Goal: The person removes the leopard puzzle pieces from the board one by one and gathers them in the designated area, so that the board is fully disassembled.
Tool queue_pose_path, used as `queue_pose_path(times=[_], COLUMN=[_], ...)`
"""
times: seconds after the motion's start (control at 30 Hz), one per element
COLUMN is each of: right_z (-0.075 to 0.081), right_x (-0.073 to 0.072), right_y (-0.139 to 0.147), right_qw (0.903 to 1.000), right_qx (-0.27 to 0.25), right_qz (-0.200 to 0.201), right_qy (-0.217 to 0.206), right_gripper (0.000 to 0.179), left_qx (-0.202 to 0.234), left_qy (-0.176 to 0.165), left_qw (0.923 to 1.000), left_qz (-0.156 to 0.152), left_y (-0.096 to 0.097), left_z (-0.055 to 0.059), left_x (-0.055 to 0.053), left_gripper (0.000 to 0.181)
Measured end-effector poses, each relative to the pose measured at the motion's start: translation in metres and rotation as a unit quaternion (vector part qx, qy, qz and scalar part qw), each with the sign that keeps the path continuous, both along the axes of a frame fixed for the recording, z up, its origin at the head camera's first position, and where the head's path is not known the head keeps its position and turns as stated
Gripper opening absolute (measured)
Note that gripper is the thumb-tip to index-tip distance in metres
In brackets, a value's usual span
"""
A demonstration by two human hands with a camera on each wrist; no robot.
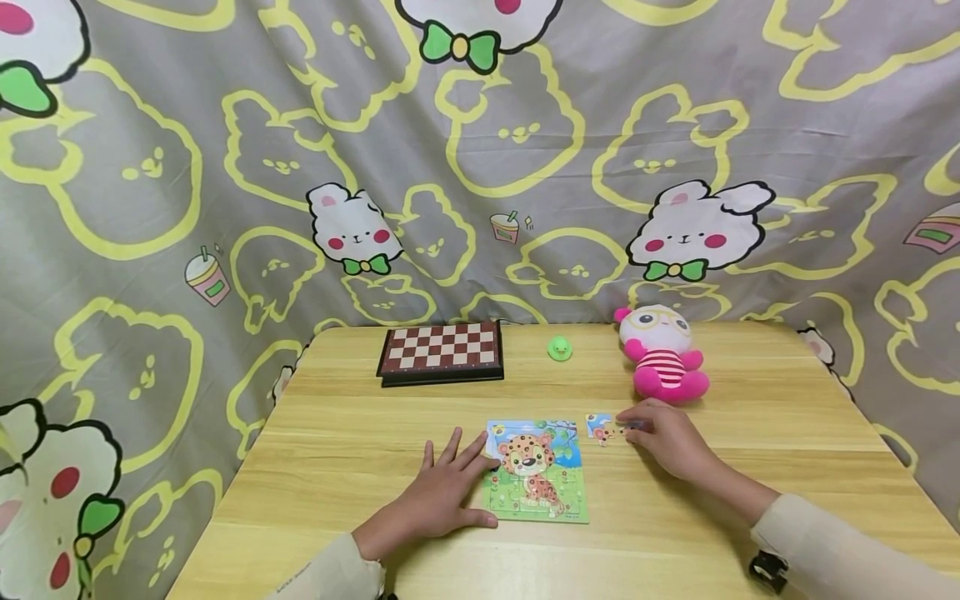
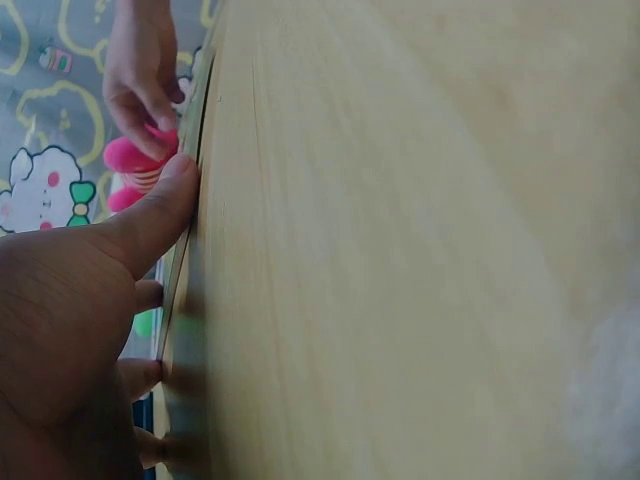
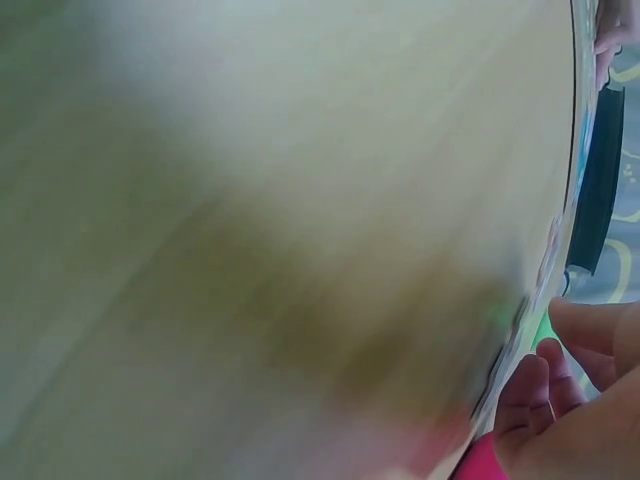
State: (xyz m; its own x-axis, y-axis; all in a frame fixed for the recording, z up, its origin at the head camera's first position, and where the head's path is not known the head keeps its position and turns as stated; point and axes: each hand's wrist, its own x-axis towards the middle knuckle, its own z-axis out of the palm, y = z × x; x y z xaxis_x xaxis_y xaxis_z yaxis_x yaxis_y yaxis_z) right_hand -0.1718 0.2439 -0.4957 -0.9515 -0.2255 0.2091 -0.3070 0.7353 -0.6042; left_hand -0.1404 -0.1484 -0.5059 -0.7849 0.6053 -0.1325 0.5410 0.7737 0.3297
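A square leopard jigsaw puzzle (image 1: 536, 475) lies flat in its frame on the table. My left hand (image 1: 442, 492) rests at its left side with fingers spread, the index fingertip over its edge and the thumb by its lower corner. In the left wrist view that thumb (image 2: 165, 205) lies stretched along the table's surface. To the right of the puzzle, a few loose puzzle pieces (image 1: 598, 425) with blue sky and a spotted ear lie together. Over them, my right hand (image 1: 667, 437) curls its thumb and index finger about a small bluish piece, which the fingers partly hide.
Behind the puzzle is a checkered board-game box (image 1: 441, 348). Towards the back stands a small green duck (image 1: 559, 348). A pink and white plush toy (image 1: 663, 358) with a striped shirt sits just beyond my right hand. A patterned curtain (image 1: 480, 167) hangs behind the wooden table (image 1: 322, 467).
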Motion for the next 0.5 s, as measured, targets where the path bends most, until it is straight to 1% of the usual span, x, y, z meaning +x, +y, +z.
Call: queue_pose_path(times=[0.43,0.5], right_z=[0.003,0.003], right_x=[-0.003,-0.004], right_y=[-0.023,-0.028], right_qw=[0.9995,0.9993], right_qx=[-0.029,-0.033], right_qz=[0.015,0.017], right_qy=[-0.005,0.0], right_gripper=[0.025,0.025], left_qx=[-0.003,-0.003], left_qy=[0.006,0.005], left_qw=[1.0,1.0], left_qz=[-0.002,-0.001], left_y=[0.0,0.0], left_z=[-0.001,0.0], left_x=[0.001,0.001], left_gripper=[0.083,0.082])
